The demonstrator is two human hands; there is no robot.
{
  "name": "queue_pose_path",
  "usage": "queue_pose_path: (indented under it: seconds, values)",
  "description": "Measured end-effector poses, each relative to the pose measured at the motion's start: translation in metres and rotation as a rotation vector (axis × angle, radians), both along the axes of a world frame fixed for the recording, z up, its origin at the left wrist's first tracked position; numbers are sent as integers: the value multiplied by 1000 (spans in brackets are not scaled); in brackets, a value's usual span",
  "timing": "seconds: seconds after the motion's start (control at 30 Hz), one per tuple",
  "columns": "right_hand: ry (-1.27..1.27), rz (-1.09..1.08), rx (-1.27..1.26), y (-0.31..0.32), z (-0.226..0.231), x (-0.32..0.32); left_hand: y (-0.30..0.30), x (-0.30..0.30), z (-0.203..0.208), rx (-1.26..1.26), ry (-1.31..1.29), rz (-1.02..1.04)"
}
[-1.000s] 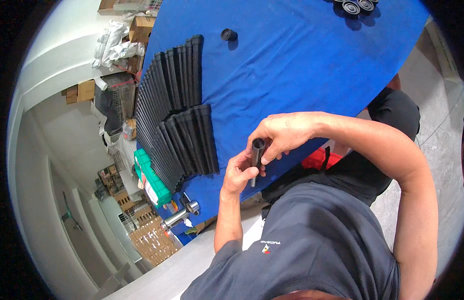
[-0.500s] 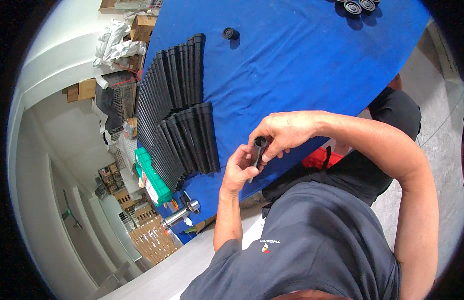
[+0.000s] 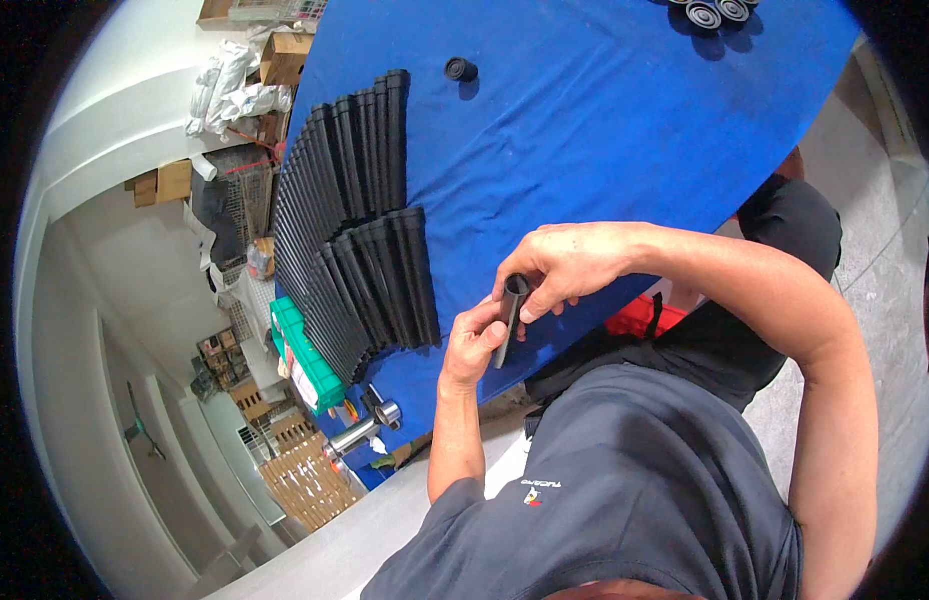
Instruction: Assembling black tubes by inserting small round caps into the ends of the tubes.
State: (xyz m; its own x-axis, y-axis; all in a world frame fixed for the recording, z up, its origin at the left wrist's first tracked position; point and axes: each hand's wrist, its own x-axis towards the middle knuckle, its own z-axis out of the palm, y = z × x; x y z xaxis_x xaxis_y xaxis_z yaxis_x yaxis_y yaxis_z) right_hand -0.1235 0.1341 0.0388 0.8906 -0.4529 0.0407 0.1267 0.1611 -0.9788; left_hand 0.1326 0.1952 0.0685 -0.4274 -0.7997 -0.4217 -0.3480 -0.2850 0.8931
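Note:
Both my hands hold a black hollow tube [image 3: 510, 318] over the near edge of the blue-covered table, its round open end pointing up. My left hand [image 3: 472, 345] is closed around the tube's left side, thumb lying along it. From the right, my right hand [image 3: 566, 266] grips the tube near its open end between thumb and fingers. Its fingertips are partly hidden behind the tube. Left of my hands, many similar black tubes [image 3: 384, 280] lie side by side in two overlapping rows. A short black ribbed cap [image 3: 460, 69] stands apart farther back.
Several round black caps [image 3: 712, 14] cluster at the far edge of the blue cloth [image 3: 584, 120]. A green crate [image 3: 306, 355] and a shiny metal cylinder [image 3: 354, 434] sit at the left edge. Something red [image 3: 646, 316] shows beside my leg. Boxes and wire racks stand beyond.
The tube has turned slightly and shifted a little left in my hands. My left thumb and fingers have moved, so more of the tube's lower length shows.

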Motion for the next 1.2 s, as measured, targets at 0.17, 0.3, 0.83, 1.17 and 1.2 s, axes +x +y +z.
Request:
queue_pose_path:
  seconds: [0.17, 0.3, 0.83, 1.17, 1.2]
  values:
    - [11, -4, -19, -1, 5, -5, -3, -4, 4, 122, 78, 26]
    - [153, -71, -75, -4, 22, -13, -14, -12, 12, 82, 46, 85]
    - [224, -889, 5, -42, 5, -27, -102, -95, -19, 120, 391, 434]
    - [594, -1239, -662, -54, 19, -48, -190, -108, -38, -131, 509, 659]
    - [560, -1251, -603, -58, 18, -55, -198, -110, -35, -109, 494, 643]
